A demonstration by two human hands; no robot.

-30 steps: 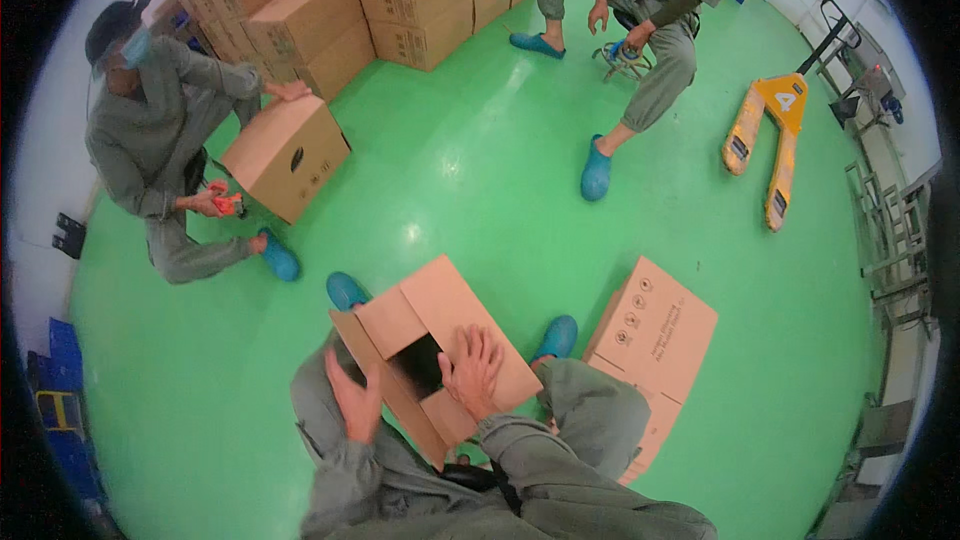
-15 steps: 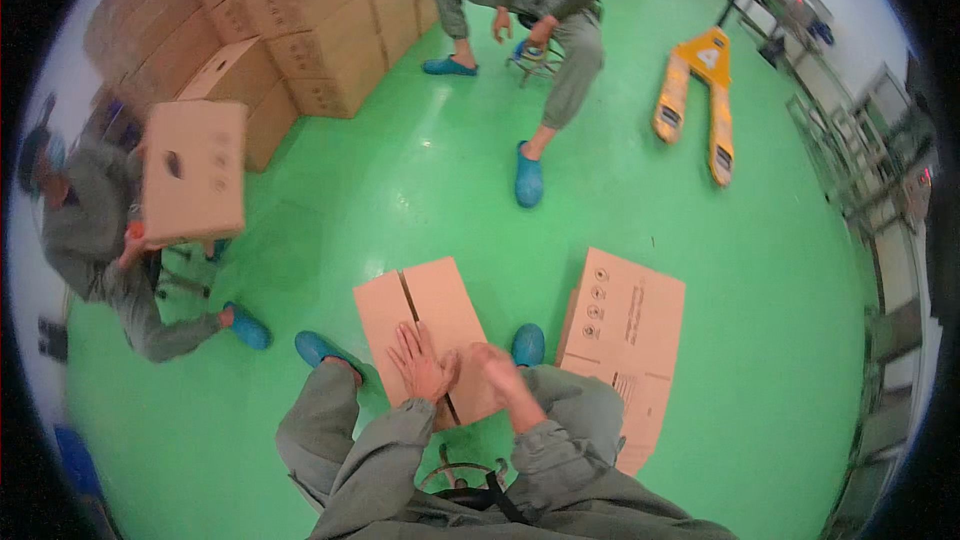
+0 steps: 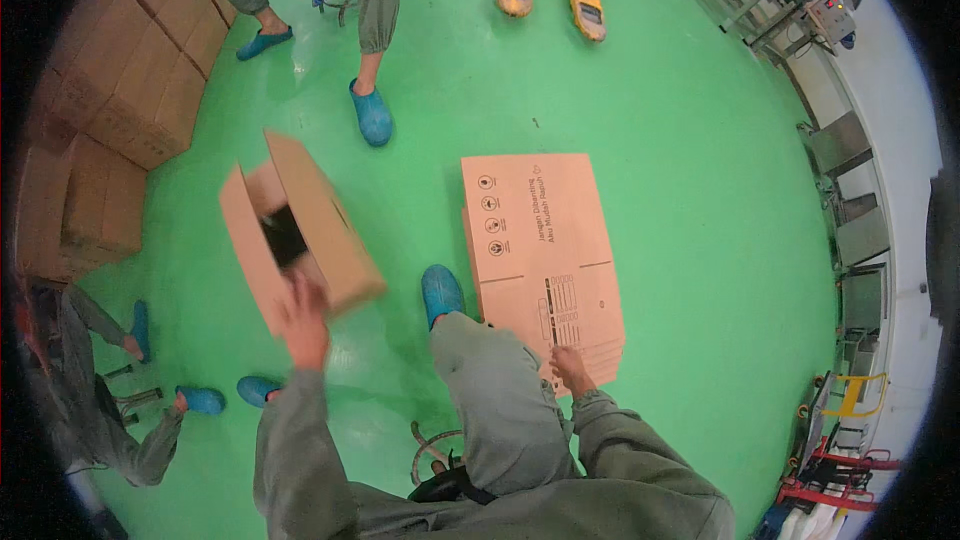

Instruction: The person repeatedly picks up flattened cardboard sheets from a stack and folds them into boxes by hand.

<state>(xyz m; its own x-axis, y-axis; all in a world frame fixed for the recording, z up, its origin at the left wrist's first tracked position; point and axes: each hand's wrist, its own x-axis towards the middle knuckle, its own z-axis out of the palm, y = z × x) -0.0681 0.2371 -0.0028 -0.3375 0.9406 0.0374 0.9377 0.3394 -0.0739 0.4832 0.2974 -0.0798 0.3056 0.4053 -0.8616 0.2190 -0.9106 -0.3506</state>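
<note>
Fingers of the left hand [image 3: 303, 325] are gripping the lower edge of an assembled cardboard box [image 3: 298, 232], holding it tilted above the green floor [image 3: 680, 190]. Right hand [image 3: 570, 370] is lying spread, fingertips touching the near edge of a flattened carton stack [image 3: 540, 240] beside the knee.

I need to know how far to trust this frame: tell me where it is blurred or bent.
Head view: the left hand and the open cardboard box it touches are smeared by motion blur; the flat carton stack under the right hand is sharp; fisheye bends the racks near the rim, and the corners are black.
</note>
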